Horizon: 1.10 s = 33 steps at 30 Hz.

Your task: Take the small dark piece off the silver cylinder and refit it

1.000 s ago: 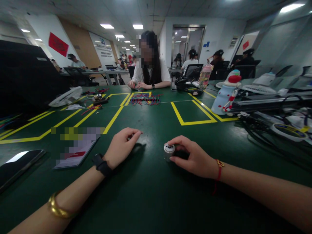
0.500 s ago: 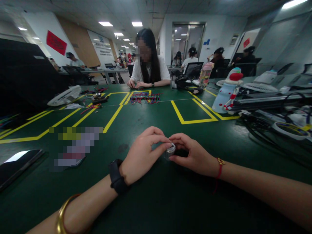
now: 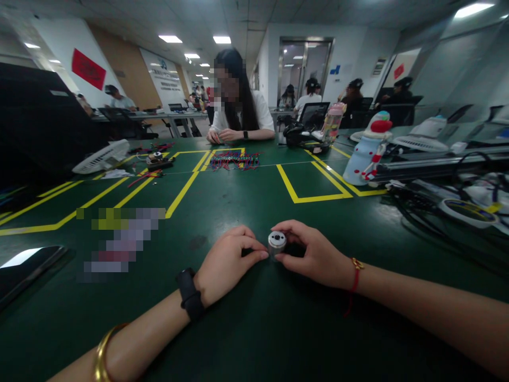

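My right hand (image 3: pixel 308 249) grips a small silver cylinder (image 3: pixel 277 245) from the right, thumb in front and fingers behind. It stands upright on the green table, its pale round top showing several dark holes; it looks like a small electric motor. Just left of it, my left hand (image 3: pixel 230 260) rests low with thumb and index tips pinched together. Those tips come close to the cylinder's side; whether they touch it, I cannot tell. Anything within the pinch is hidden or too small to make out.
Across the green table (image 3: pixel 222 339) sits a person (image 3: pixel 242 106) behind a row of coloured wired parts (image 3: pixel 234 160). Phone (image 3: pixel 27 270) and blurred packet (image 3: pixel 127 239) lie left. At right are a blue bottle (image 3: pixel 361 159) and black cables (image 3: pixel 421 212). Yellow tape (image 3: pixel 322 199) marks the tabletop.
My left fingers have come off the cylinder's top and dropped to its left side, uncovering the holes. My right hand keeps its grip there.
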Available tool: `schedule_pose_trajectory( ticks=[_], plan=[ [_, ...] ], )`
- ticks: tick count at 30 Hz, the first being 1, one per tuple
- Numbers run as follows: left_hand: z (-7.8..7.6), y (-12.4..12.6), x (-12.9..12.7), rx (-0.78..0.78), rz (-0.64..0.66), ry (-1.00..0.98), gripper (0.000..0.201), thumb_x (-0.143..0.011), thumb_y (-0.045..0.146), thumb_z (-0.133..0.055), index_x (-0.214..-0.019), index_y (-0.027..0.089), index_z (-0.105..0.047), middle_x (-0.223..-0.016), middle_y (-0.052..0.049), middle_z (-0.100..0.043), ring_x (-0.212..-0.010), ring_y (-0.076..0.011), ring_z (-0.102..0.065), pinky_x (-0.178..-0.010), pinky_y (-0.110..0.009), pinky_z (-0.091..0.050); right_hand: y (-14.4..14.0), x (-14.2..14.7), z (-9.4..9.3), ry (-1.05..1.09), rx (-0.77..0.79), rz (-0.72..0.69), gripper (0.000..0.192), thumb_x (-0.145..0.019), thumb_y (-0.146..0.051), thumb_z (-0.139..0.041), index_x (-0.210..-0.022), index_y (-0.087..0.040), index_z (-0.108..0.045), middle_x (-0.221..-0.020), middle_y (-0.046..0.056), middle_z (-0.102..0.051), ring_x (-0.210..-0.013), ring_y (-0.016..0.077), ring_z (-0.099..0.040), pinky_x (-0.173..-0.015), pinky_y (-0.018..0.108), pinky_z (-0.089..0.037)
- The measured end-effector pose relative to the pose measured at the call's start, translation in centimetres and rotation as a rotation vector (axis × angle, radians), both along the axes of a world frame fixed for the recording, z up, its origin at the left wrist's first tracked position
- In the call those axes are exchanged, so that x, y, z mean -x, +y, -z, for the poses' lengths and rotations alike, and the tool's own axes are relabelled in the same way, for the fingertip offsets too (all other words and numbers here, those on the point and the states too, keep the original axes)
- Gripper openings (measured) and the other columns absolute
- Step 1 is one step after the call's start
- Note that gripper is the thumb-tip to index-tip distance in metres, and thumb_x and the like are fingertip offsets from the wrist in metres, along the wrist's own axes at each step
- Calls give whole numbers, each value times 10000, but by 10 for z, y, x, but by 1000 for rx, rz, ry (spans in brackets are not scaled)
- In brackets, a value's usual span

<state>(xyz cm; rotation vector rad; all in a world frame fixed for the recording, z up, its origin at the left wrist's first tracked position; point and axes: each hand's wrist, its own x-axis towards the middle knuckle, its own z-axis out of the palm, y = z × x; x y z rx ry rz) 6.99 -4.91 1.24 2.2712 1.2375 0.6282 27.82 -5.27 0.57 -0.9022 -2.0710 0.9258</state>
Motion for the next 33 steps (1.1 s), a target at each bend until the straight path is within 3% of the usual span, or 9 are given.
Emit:
schedule_pose_trajectory(
  ticks=[6,14,17,20,22,24,29,31,33],
  plan=[
    [1,0,1,9,-8,-26,163,-817,342,-572,-834,250,-705,-875,-18,-579,-823,-162,-544,-745,-295,-424,1,-2,-1,-112,-102,13,546,-736,-248,-620,-1252,-224,-445,-1183,48,-535,-1006,131,-542,-888,290,-473],
    [-9,5,12,60,-53,-96,259,-821,421,-542,-945,256,-698,-913,-24,-609,-825,-164,-562,-750,-289,-419,4,-9,-5,-98,-127,35,443,-745,-278,-613,-1169,-225,-497,-1123,43,-562,-944,127,-565,-829,277,-490],
    [-14,17,36,55,-245,-143,337,-817,490,-505,-905,225,-693,-860,-26,-631,-782,-171,-566,-688,-280,-411,24,-38,-19,-174,-156,221,422,-729,-340,-620,-1110,-202,-502,-1041,50,-586,-835,132,-586,-730,275,-501],
    [-8,35,65,97,-494,-221,427,-770,565,-512,-933,211,-687,-731,-12,-616,-656,-158,-537,-560,-254,-370,56,-90,-36,-440,-235,527,391,-688,-380,-631,-1006,-183,-519,-902,50,-600,-731,149,-573,-642,287,-470],
    [0,47,79,138,-583,-320,453,-737,589,-528,-910,204,-692,-684,-3,-597,-605,-143,-513,-528,-242,-355,77,-130,-45,-682,-261,719,370,-644,-392,-648,-919,-181,-517,-868,67,-594,-737,178,-561,-651,311,-449],
    [8,54,87,163,-620,-383,450,-718,592,-543,-883,202,-696,-669,0,-589,-592,-135,-504,-526,-238,-357,92,-166,-49,-869,-190,850,356,-608,-398,-664,-840,-181,-504,-858,101,-591,-735,200,-551,-643,328,-438],
    [16,56,86,120,-601,-359,431,-733,578,-539,-888,210,-701,-711,-11,-607,-615,-135,-509,-543,-238,-363,103,-211,-51,-992,35,874,325,-528,-383,-714,-679,-169,-520,-644,91,-573,-557,175,-533,-517,314,-414],
    [15,55,84,109,-613,-347,433,-737,579,-533,-883,209,-703,-715,-15,-610,-617,-139,-510,-540,-241,-359,101,-209,-53,-996,19,876,422,-516,-459,-720,-740,-140,-559,-701,114,-594,-599,195,-559,-541,324,-426],
    [15,55,81,93,-634,-337,431,-741,577,-524,-866,207,-705,-693,-12,-605,-623,-146,-513,-544,-244,-356,96,-193,-55,-988,-82,925,611,-544,-584,-671,-913,-107,-570,-895,172,-600,-769,261,-580,-644,380,-444]
  ],
)
